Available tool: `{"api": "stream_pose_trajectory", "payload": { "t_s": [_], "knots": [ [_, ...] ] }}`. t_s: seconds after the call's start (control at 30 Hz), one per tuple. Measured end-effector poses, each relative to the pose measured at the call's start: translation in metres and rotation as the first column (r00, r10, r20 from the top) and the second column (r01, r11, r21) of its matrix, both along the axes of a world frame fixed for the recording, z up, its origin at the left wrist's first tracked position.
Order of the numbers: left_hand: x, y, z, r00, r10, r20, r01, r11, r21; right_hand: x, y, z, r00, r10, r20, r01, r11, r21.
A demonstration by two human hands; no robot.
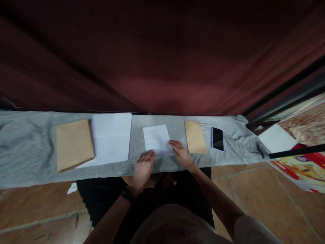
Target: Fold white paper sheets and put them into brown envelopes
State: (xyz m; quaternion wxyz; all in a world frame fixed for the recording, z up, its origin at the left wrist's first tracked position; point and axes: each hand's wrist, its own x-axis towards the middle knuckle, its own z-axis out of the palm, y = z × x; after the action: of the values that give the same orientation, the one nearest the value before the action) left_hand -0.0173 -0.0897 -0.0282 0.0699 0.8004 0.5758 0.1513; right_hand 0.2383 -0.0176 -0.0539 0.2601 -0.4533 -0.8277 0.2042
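Note:
A small white folded sheet (pixel 155 137) lies in the middle of a grey cloth (pixel 30 149). My left hand (pixel 143 166) rests flat at the sheet's near left corner, fingers stretched out. At the sheet's near right edge, my right hand (pixel 180 152) lies with fingers extended, pressing on the paper. Neither hand lifts anything.
A stack of larger white paper (pixel 111 137) and a big brown envelope (pixel 73 144) lie to the left. To the right are a small brown envelope (pixel 195 136) and a dark phone (pixel 217 138). A dark red curtain (pixel 162 61) hangs behind; tiled floor (pixel 254 193) lies below.

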Motion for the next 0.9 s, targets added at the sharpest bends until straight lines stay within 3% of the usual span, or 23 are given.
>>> {"api": "stream_pose_trajectory", "payload": {
  "t_s": [0.13, 0.3, 0.5, 0.6, 0.7, 0.8, 0.9],
  "knots": [
    [-0.006, -0.001, 0.002, 0.998, 0.022, 0.065, -0.023, 1.0, 0.019, 0.009, -0.016, 0.005, 0.998, 0.047, -0.039, -0.048, 0.998, -0.036],
    [-0.012, -0.006, 0.001, 0.986, 0.006, 0.164, -0.008, 1.0, 0.013, 0.007, -0.022, 0.007, 0.996, 0.089, -0.001, -0.089, 0.996, 0.011],
    [-0.031, 0.001, 0.01, 0.945, -0.089, 0.314, 0.137, 0.981, -0.135, 0.005, -0.021, 0.003, 0.997, 0.074, 0.02, -0.074, 0.997, 0.004],
    [-0.032, 0.015, 0.019, 0.94, -0.101, 0.326, 0.159, 0.975, -0.156, 0.005, -0.023, 0.007, 0.994, 0.088, 0.058, -0.088, 0.996, -0.001],
    [-0.014, 0.041, 0.02, 0.951, -0.204, 0.233, 0.236, 0.964, -0.121, 0.004, -0.025, 0.01, 0.989, 0.104, 0.107, -0.105, 0.994, 0.003],
    [0.011, 0.072, 0.01, 0.97, -0.222, 0.099, 0.23, 0.97, -0.078, 0.003, -0.026, 0.012, 0.984, 0.115, 0.14, -0.117, 0.993, 0.009],
    [0.02, 0.092, -0.003, 0.991, -0.132, 0.018, 0.132, 0.991, -0.037, 0.003, -0.026, 0.013, 0.984, 0.106, 0.146, -0.108, 0.994, 0.01]
  ]
}}
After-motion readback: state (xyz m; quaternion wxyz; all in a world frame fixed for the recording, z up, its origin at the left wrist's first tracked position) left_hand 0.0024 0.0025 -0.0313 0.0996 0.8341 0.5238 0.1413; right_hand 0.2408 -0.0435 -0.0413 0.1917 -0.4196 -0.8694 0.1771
